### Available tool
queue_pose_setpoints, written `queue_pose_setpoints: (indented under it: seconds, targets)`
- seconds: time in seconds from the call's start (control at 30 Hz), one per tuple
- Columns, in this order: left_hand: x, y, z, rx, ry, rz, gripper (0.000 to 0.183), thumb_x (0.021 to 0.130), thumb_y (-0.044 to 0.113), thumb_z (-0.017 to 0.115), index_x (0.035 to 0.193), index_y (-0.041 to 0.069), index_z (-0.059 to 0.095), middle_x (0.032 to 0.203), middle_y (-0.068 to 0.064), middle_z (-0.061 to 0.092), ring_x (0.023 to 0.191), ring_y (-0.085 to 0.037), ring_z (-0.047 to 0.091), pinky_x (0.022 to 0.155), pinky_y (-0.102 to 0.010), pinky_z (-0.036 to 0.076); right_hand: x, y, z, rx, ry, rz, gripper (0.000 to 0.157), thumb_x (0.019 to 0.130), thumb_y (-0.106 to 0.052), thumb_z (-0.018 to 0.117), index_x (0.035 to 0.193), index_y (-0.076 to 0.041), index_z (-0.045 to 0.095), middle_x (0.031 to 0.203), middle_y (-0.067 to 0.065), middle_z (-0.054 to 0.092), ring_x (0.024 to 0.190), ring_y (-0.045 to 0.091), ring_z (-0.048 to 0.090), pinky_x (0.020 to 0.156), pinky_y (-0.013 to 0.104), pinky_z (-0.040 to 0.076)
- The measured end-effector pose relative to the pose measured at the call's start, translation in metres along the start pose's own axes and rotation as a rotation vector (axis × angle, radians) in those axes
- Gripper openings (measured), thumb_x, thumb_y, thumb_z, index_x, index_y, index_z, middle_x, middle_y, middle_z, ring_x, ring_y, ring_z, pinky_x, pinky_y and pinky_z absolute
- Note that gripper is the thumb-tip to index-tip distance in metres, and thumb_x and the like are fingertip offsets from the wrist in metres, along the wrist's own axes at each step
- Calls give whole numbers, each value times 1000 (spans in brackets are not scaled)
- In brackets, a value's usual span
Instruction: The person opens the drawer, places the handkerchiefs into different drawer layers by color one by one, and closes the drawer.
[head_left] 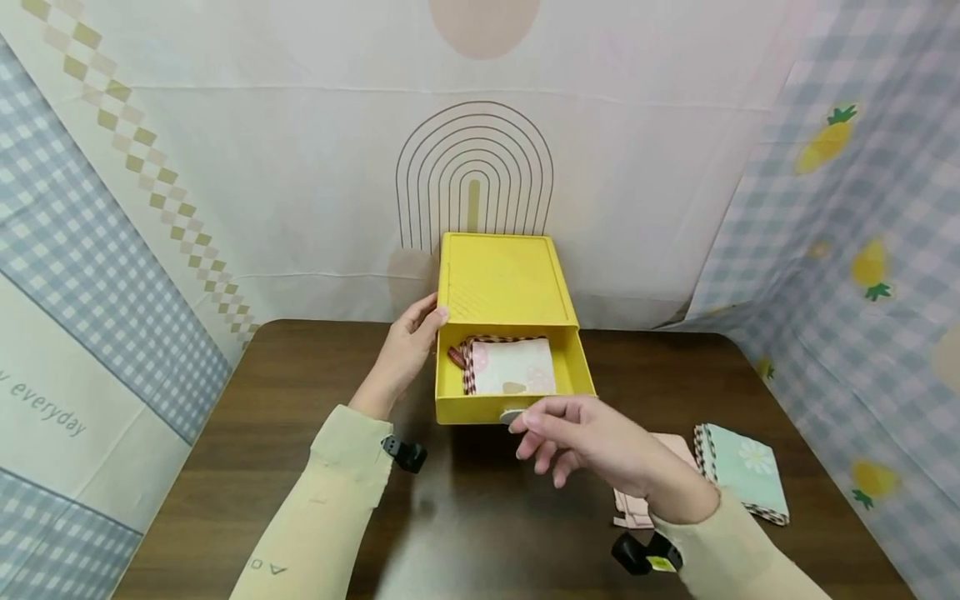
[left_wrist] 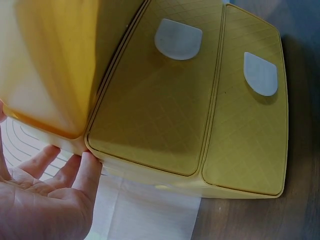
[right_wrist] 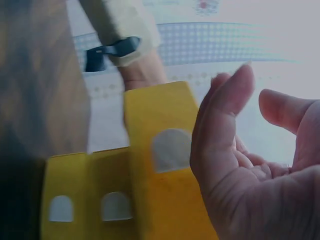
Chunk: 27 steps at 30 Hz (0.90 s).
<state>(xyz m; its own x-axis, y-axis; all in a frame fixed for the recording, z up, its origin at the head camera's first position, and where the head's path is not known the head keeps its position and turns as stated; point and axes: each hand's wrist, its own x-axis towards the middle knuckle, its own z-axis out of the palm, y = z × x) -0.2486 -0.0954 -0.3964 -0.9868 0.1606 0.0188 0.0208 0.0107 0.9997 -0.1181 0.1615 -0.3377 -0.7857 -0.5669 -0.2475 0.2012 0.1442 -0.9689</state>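
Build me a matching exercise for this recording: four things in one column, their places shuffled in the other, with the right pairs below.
Things
1. left hand
2. right hand
3. white cloth
4. green cloth

Places
A. on the table, beside the pink cloth
B. against the side of the yellow cabinet
C. inside the open drawer
D. near the drawer's handle, holding nothing

Pairs: 1-B, 2-D, 3-C, 4-A

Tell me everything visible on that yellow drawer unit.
The yellow drawer unit, plastic-looking, stands upright on the table, with three stacked drawers bearing pale, rounded handles. Its top drawer is pulled out, holding folded cloth and a small dark-red item; the lower two are shut. The left hand touches its side; the right hand is near the top handle.
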Motion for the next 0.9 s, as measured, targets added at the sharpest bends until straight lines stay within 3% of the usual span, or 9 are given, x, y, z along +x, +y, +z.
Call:
queue_pose_setpoints:
  seconds: [0.2, 0.4, 0.67, 0.9]
  targets:
    - [1, 1, -2, 9, 6, -2, 60, 94, 51, 57, 147, 28, 41, 146, -1, 43, 126, -21, 47, 106, -45, 37, 10, 17, -1, 44, -32, 78, 45, 100, -38, 52, 115, 4, 62, 96, 13, 66, 75, 18, 61, 60, 30, 53]
    - [1, 0, 0, 11, 6, -7, 59, 94, 50, 57, 147, 29, 42, 145, 1, 44, 125, -18, 48, 105, -42, 38, 16, 28, -1, 64, 18, 99, 58, 100, -48, 47, 112, 7, 63, 93, 11, 68, 74, 17, 61, 60, 30, 53]
    - [1, 2, 2, 22, 18, -9, 61, 92, 53, 58, 146, 30, 42, 145, 1, 44, 124, -19, 48, 105, -42, 38, 20, 35, 5, -115, 201, 84, 63, 97, -54, 47, 99, 5, 70, 85, 11, 68, 70, 19, 61, 57, 36, 55]
    - [0, 4, 1, 16, 8, -36, 58, 96, 47, 56, 148, 29, 39, 148, 0, 40, 127, -20, 46, 105, -41, 38, 21, 34, 7, -189, 249, 79, 63, 96, -56, 46, 98, 2, 71, 85, 11, 69, 69, 20, 61, 55, 38, 54]
